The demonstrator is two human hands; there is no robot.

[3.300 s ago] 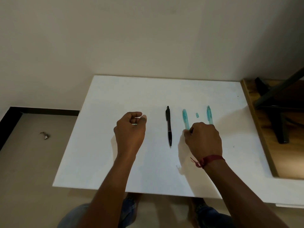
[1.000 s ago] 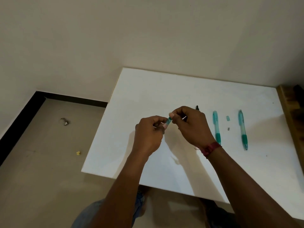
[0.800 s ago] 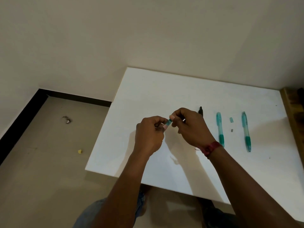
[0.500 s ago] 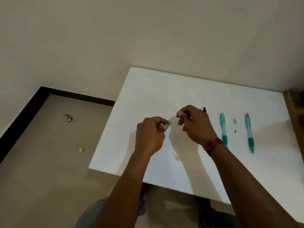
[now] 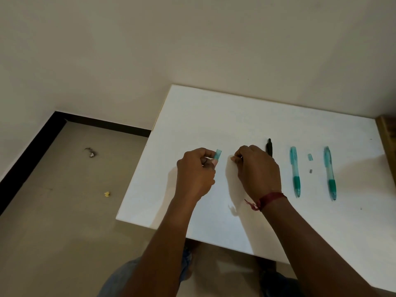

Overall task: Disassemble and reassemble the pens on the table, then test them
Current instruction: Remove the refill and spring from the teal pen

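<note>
My left hand (image 5: 196,170) pinches a short translucent teal pen piece (image 5: 218,155) above the white table (image 5: 214,116). A small gap to its right, my right hand (image 5: 257,170) is curled, thumb and forefinger pinched on a small pen part that the fingers mostly hide. Behind that hand lies a black pen (image 5: 269,146), only its top end showing. Two whole teal pens (image 5: 295,170) (image 5: 330,172) lie side by side further right. Between them sit a tiny teal piece (image 5: 310,157) and a tiny grey piece (image 5: 310,171).
The table's left edge drops to a beige floor with a bit of debris (image 5: 92,154) and a yellow scrap (image 5: 106,194). A wooden surface (image 5: 389,129) adjoins the table at the far right. The wall runs along the table's back edge.
My hands had met over the table with the teal piece between them. They have now pulled apart, the teal piece staying in my left hand.
</note>
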